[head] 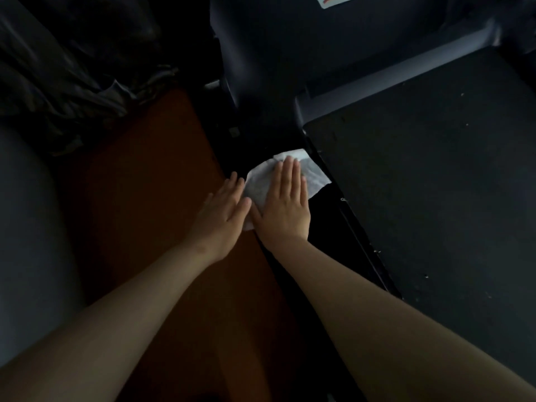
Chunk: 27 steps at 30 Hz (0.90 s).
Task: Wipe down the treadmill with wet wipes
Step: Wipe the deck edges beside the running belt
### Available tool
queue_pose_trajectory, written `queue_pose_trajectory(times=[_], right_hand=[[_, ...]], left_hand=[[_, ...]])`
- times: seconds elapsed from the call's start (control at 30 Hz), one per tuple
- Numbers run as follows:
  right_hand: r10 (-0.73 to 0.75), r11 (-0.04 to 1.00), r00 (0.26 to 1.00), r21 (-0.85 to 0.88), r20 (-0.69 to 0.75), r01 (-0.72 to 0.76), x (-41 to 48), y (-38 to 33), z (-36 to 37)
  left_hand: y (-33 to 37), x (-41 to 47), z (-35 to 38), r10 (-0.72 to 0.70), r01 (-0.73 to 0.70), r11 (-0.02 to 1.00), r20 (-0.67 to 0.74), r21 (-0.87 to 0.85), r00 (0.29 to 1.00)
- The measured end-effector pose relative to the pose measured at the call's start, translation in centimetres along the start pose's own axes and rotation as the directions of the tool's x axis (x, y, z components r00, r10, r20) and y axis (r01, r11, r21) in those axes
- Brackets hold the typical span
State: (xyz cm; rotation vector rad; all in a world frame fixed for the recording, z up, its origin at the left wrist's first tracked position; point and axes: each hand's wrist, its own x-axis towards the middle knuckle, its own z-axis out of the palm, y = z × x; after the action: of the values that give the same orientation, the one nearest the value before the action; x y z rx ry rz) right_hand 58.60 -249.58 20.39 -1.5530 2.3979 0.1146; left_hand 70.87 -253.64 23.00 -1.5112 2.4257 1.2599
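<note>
A white wet wipe (314,177) lies spread on the treadmill's dark left side rail (333,236), next to the black running belt (441,192). My right hand (285,204) presses flat on the wipe with straight fingers. My left hand (223,210) lies flat beside it, its fingertips at the wipe's left edge, partly over the rail's edge and the floor. The lower part of the wipe is hidden under my hands.
The treadmill's dark upright and motor cover (290,62) rise at the top centre. Brown wooden floor (139,192) runs to the left of the rail. A dark crumpled fabric (66,71) lies at the upper left, and a grey rounded shape (26,221) fills the left edge.
</note>
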Motion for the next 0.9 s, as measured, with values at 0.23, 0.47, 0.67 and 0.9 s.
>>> queue_pose_trajectory(times=[0.23,0.47,0.67,0.9], right_hand=[[0.197,0.973,0.977,0.104,0.088,-0.205,2.4,1.5,-1.5],[0.058,0.998,0.998,0.031,-0.029,-0.057,-0.7,-0.5,0.7],[0.249,0.958,0.968,0.141,0.009,-0.248,1.6,-2.4,-0.8],[0.176,0.983,0.984,0.064,-0.024,-0.174,0.8,-1.7,0.0]], left_hand=[[0.1,-1.1,0.4,0.009,-0.014,0.998,-0.067,-0.069,0.998],[-1.0,-2.4,1.2,-0.083,0.072,0.991,-0.099,-0.113,0.992],[-1.4,-3.9,2.1,-0.082,0.079,0.992,-0.022,-0.103,0.996],[-2.6,-4.5,0.9,-0.119,0.115,0.987,-0.030,-0.112,0.992]])
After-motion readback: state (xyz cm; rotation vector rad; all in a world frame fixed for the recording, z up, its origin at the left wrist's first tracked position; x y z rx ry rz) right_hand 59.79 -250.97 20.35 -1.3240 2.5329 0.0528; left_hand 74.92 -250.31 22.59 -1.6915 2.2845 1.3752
